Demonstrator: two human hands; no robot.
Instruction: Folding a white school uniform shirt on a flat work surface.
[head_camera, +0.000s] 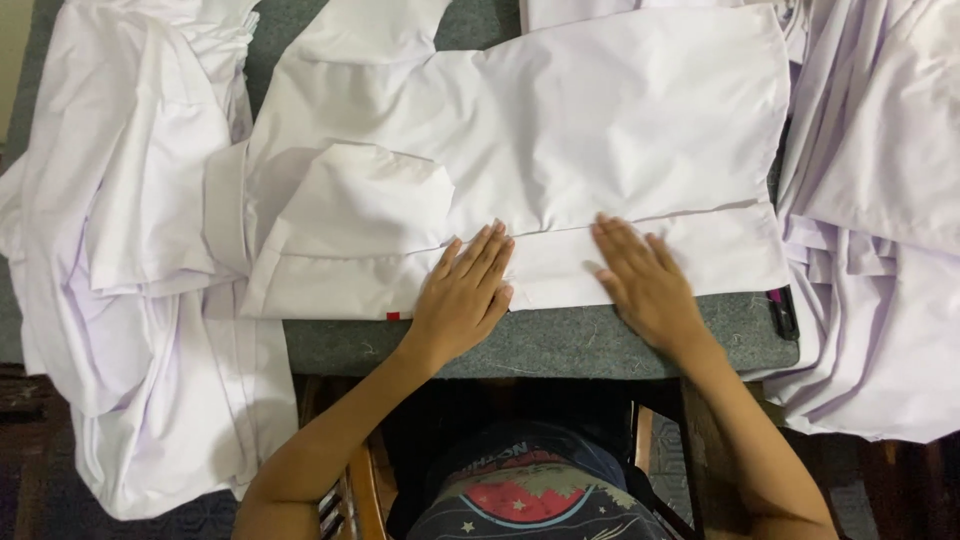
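- white shirt (600, 120) lies spread flat across the grey felt table (560, 345), its folded lower edge running along the table's near side, right in front of the person.
- left hand (462, 295) is down flat on that folded edge, fingers straight and spread, palm pressing the cloth, gripping nothing.
- right hand (645, 280) sits just beside it, also flat and released, fingers fanned out over the same edge, holding nothing.
- the two hands are close together but apart, a strip of white cloth showing between them.
- a short sleeve (365, 205) is folded over on the shirt, just beyond the left hand.
- a small red tag (393, 316) peeks out at the hem, near the left wrist.
- a heap of white garments (130, 250) drapes off the table's left end, touching the shirt's side.
- another pile of white cloth (880, 220) hangs over the right end.
- a dark pen-like object (782, 310) lies at the table's right edge, near the right hand; too small to tell exactly what it is.
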